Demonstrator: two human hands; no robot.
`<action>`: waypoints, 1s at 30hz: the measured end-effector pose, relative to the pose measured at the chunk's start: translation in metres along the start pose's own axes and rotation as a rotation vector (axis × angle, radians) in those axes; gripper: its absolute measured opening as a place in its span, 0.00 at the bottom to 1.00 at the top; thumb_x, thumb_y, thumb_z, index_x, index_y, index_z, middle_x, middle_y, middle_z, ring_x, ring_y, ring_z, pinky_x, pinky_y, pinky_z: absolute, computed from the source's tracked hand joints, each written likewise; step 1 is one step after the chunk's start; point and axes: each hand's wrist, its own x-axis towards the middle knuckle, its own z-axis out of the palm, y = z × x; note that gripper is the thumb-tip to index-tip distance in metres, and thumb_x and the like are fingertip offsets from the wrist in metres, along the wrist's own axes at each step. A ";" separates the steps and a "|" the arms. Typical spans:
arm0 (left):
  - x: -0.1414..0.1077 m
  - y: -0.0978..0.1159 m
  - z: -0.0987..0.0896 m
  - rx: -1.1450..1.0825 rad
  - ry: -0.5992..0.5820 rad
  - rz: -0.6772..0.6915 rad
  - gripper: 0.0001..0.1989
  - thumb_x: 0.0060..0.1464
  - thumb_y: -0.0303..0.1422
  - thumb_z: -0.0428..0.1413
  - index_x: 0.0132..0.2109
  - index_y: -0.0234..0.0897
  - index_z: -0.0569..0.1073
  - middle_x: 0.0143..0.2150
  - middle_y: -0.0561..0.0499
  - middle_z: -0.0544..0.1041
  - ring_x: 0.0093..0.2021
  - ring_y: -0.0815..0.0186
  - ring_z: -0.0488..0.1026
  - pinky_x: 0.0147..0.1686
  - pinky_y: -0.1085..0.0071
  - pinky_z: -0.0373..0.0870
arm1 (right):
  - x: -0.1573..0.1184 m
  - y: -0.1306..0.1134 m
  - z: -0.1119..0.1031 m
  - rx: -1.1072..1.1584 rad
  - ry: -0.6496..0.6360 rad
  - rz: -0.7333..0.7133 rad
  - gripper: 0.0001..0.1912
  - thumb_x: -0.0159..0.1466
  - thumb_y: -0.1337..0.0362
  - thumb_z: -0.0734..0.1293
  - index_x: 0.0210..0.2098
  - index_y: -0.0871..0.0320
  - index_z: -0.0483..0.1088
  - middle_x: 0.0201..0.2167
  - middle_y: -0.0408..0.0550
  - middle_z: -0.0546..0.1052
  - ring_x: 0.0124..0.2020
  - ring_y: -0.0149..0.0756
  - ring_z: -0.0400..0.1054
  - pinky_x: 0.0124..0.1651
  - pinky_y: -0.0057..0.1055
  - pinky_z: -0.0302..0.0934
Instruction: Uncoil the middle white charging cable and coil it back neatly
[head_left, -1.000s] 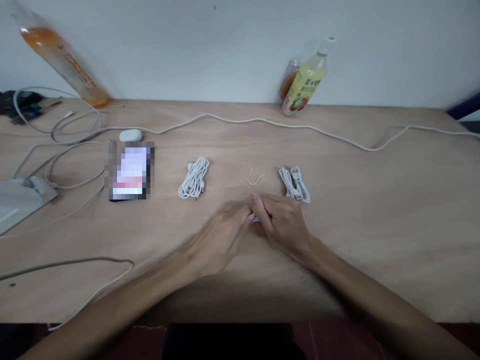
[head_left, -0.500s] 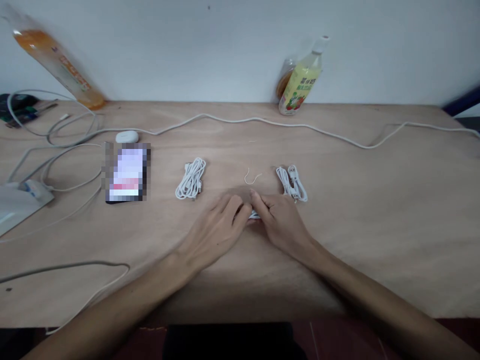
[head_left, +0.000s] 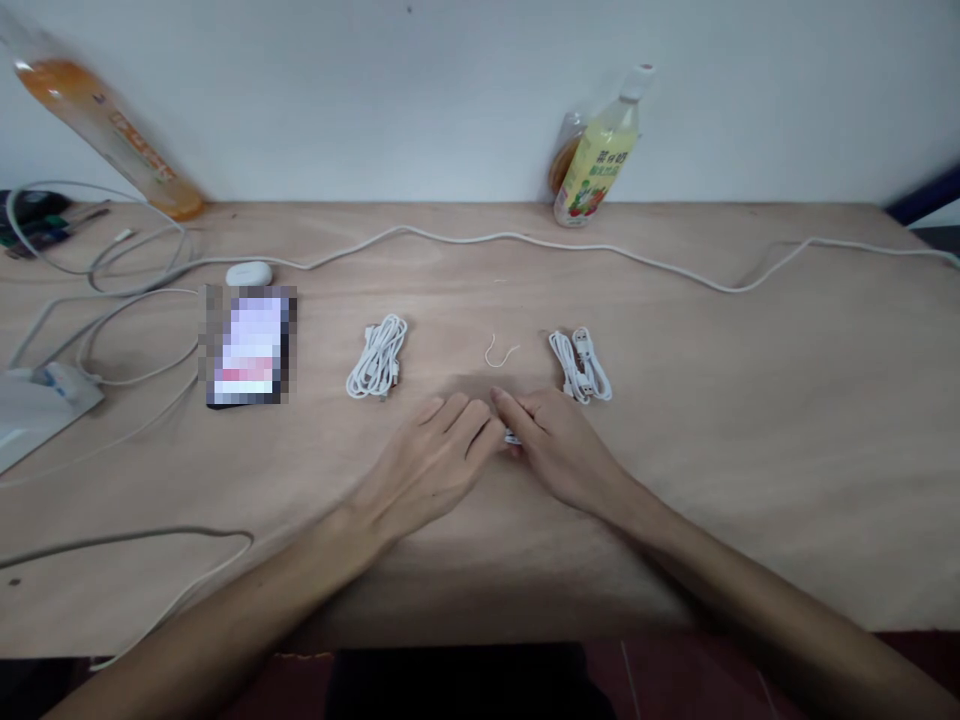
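Mostly hidden, a bundle of white cable (head_left: 512, 437) shows as a small patch between the two hands, low over the near middle of the surface (head_left: 712, 430). The right hand (head_left: 562, 445) has its grip closed around it, thumb laid over curled fingers; the left hand (head_left: 431, 460) bends its fingers against the same spot, but its fingertips are out of sight, so I cannot tell whether its grip holds anything. The cable looks light, soft and springy, with a smooth jacket that may slide; the middle of the bundle, where the strands lie together, seems the best place to pinch, away from any plugs. Just beyond the hands lies a thin white twist tie (head_left: 497, 357), between a coiled white cable (head_left: 377, 358) on the left and a folded USB cable (head_left: 581, 366) on the right. Farther left on the pale wood-grain surface are a blurred phone (head_left: 251, 350) and a white earbud case (head_left: 249, 274). A long white cord (head_left: 510, 237) crosses behind, and an orange drink bottle (head_left: 112, 140) and a yellow-labelled bottle (head_left: 598, 165) stand by the plain wall (head_left: 375, 100). Reddish floor tiles (head_left: 664, 680) show below the near edge.
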 end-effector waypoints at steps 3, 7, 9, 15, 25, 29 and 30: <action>-0.002 -0.001 0.003 -0.005 -0.007 -0.013 0.16 0.79 0.23 0.43 0.46 0.34 0.74 0.33 0.51 0.75 0.34 0.59 0.71 0.37 0.62 0.66 | 0.000 0.001 0.001 -0.009 0.009 -0.006 0.30 0.79 0.56 0.55 0.19 0.51 0.55 0.16 0.39 0.61 0.21 0.32 0.56 0.30 0.35 0.50; -0.006 -0.002 0.009 -0.032 -0.021 -0.065 0.18 0.82 0.29 0.42 0.44 0.35 0.74 0.34 0.49 0.76 0.36 0.57 0.72 0.37 0.61 0.68 | -0.001 0.002 0.004 -0.079 0.137 -0.134 0.29 0.79 0.59 0.57 0.20 0.52 0.56 0.18 0.39 0.63 0.22 0.31 0.56 0.29 0.33 0.50; -0.007 -0.002 0.011 -0.071 -0.043 -0.112 0.20 0.82 0.31 0.42 0.44 0.34 0.75 0.36 0.47 0.77 0.38 0.56 0.73 0.39 0.60 0.70 | -0.001 0.004 0.006 -0.169 0.238 -0.270 0.27 0.80 0.61 0.58 0.22 0.53 0.59 0.20 0.39 0.65 0.23 0.31 0.58 0.30 0.33 0.52; -0.006 0.002 0.008 -0.172 -0.096 -0.168 0.21 0.81 0.30 0.40 0.47 0.31 0.77 0.38 0.44 0.78 0.40 0.55 0.71 0.41 0.58 0.73 | 0.002 0.012 0.007 -0.486 0.411 -0.652 0.26 0.80 0.68 0.58 0.25 0.55 0.70 0.21 0.44 0.72 0.22 0.33 0.61 0.29 0.34 0.53; -0.001 0.007 0.001 0.018 0.032 -0.138 0.17 0.81 0.29 0.43 0.48 0.32 0.76 0.40 0.41 0.79 0.41 0.52 0.69 0.39 0.58 0.63 | 0.000 0.008 0.010 -0.446 0.418 -0.554 0.31 0.82 0.67 0.56 0.23 0.56 0.69 0.18 0.44 0.73 0.19 0.32 0.64 0.27 0.34 0.55; -0.001 0.007 0.002 0.030 -0.017 -0.090 0.19 0.80 0.27 0.42 0.44 0.34 0.75 0.34 0.46 0.76 0.37 0.53 0.69 0.39 0.59 0.62 | -0.002 0.011 0.009 -0.433 0.363 -0.454 0.31 0.82 0.65 0.55 0.21 0.55 0.67 0.18 0.44 0.71 0.19 0.33 0.64 0.28 0.34 0.54; -0.001 0.007 0.003 0.016 -0.032 -0.079 0.19 0.80 0.27 0.41 0.44 0.35 0.75 0.34 0.47 0.75 0.37 0.54 0.69 0.38 0.59 0.62 | -0.002 0.012 0.009 -0.436 0.351 -0.438 0.32 0.82 0.64 0.55 0.21 0.55 0.67 0.18 0.44 0.71 0.19 0.33 0.63 0.28 0.34 0.54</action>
